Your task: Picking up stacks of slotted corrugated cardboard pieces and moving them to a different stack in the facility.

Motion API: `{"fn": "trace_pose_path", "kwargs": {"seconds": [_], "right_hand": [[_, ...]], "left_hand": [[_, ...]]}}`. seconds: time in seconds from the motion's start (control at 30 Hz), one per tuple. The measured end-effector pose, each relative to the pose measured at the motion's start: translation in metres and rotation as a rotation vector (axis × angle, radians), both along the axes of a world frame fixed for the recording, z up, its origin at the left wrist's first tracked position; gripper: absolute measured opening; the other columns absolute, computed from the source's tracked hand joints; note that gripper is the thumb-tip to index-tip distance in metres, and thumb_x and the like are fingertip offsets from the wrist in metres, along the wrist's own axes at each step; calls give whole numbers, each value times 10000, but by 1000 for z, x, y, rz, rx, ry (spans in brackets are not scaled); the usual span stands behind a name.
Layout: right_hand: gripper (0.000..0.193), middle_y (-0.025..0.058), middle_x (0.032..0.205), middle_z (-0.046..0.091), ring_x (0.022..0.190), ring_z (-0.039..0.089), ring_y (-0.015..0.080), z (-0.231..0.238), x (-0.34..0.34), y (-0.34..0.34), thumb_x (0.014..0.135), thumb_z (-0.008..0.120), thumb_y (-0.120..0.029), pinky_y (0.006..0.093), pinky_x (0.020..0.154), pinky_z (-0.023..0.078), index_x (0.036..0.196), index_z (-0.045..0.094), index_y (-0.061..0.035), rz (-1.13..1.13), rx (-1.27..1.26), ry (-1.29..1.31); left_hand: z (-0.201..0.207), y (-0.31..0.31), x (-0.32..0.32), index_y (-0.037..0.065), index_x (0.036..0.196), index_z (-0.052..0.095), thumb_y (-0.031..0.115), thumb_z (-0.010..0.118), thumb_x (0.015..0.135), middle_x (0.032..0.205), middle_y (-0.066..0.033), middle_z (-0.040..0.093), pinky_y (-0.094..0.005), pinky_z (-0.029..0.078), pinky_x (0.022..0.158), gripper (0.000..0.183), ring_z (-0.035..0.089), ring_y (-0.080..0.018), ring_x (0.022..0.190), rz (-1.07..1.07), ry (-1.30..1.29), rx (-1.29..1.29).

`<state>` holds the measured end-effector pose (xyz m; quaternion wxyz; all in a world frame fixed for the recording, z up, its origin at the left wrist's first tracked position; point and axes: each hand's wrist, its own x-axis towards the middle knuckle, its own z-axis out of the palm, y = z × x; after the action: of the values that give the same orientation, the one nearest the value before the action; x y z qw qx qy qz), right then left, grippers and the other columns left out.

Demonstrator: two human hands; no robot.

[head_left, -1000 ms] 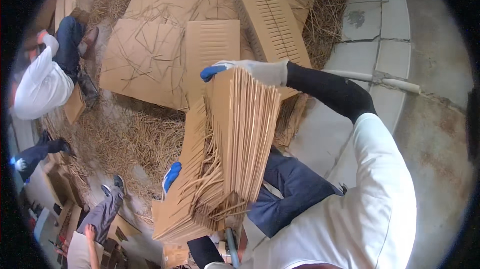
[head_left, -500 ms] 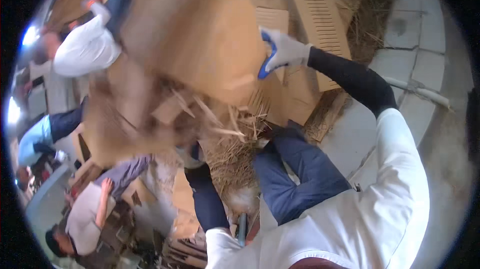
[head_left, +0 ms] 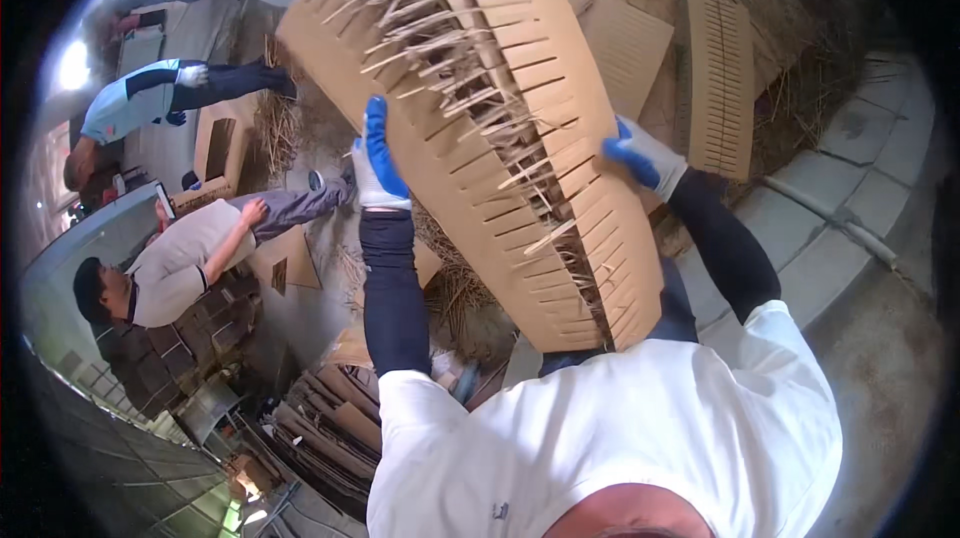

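In front of my body I hold up a large slotted cardboard piece (head_left: 440,148). Rows of slits run along both halves. Many thin cardboard strips (head_left: 520,173) poke out of the long gap between the halves. My left hand (head_left: 380,160), in a white and blue work glove, grips the left edge, its thumb side showing. My right hand (head_left: 647,158), gloved the same way, clasps the right edge, some fingers hidden by the cardboard. The near end of the piece reaches down to my lap.
More slotted cardboard sheets (head_left: 720,88) lie on the floor beyond my right hand, among scattered strips. A stack of cardboard pieces (head_left: 330,428) stands at lower left. Co-workers are on the left, one in a beige shirt (head_left: 185,263). A pipe (head_left: 830,223) crosses the pale tiles at right.
The cardboard piece, blurred and raised at upper left before, is now brought in front of me with its slits showing. My right hand moved right and down; my left hand moved up.
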<state>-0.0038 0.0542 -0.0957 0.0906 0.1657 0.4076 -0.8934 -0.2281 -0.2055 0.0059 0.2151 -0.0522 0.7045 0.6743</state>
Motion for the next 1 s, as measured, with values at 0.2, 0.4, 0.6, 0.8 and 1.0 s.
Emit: {"fn": "trace_pose_path", "kwargs": {"seconds": [0.2,0.4,0.6,0.8,1.0], "right_hand": [[571,51,1077,632,919,592,111,14,8,-30,772,766,-183,262,828,493,1255,526,6,-53,48,-37],[613,65,1081,637,960,602,121,44,2,-26,731,801,-134,263,853,495,1254,519,15,-135,135,18],[757,81,1190,599,1076,559,140,81,-15,-22,682,834,-117,285,963,442,1323,456,22,-40,299,97],[875,77,1276,548,1173,498,134,97,-22,-17,653,841,-109,290,1026,393,1390,384,7,41,231,257],[903,74,1264,549,1163,507,141,137,-26,-21,651,852,-108,292,1015,411,1398,358,9,25,234,221]], "left_hand": [[-17,-40,18,54,1174,604,414,578,946,1038,-26,649,-273,508,800,427,618,-116,907,-63,-157,248],[-64,-115,132,121,1266,541,329,624,920,1145,-19,629,-360,510,895,412,594,-182,1048,72,-419,479],[-2,-78,152,60,1184,548,100,744,780,1043,-28,627,-303,514,818,451,623,-147,907,68,-68,220],[3,-100,153,52,1118,564,59,706,756,932,-34,634,-268,512,699,389,613,-136,760,64,124,258],[33,-110,158,-3,1131,550,82,738,744,929,-60,637,-284,514,697,439,615,-155,740,154,187,401]]}}
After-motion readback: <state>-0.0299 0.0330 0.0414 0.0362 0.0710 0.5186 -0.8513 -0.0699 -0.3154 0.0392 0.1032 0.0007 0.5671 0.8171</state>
